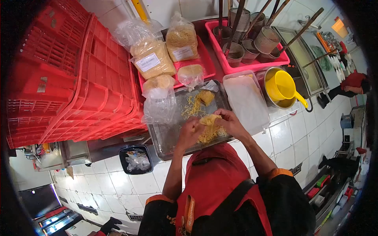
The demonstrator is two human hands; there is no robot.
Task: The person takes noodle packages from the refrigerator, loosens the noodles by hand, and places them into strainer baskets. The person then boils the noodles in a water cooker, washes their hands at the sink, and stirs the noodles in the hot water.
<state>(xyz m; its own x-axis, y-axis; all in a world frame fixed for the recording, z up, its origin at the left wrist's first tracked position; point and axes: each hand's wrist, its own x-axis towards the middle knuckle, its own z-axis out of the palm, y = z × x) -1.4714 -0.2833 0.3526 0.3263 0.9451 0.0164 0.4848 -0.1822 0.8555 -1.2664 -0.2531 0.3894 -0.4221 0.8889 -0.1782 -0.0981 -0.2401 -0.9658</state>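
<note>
Stacked red crates (106, 90), cut off by the dark lens border, stand at left. Below them, a black bin (122, 158) holds crumpled clear plastic. A bag of noodles (157, 59) bears the label "MIE JUMBO", its smaller line illegible; the label on the adjacent bag (181, 41) is too small to read. Both rest on a red tray (205, 67). In front, a metal tray (167, 142) carries loose yellow noodles (191, 106). Above it, the left hand (190, 131) and right hand (232, 124) grip a noodle bundle (210, 121) between their fingers, partly hiding it. An orange strap (190, 214) on the person's front shows lettering not fully legible. To the right lie a pink basin (232, 70) of long-handled strainers (235, 53), a white-covered container (246, 102), and a metal pot (290, 104) containing a yellow dipper (279, 84).
</note>
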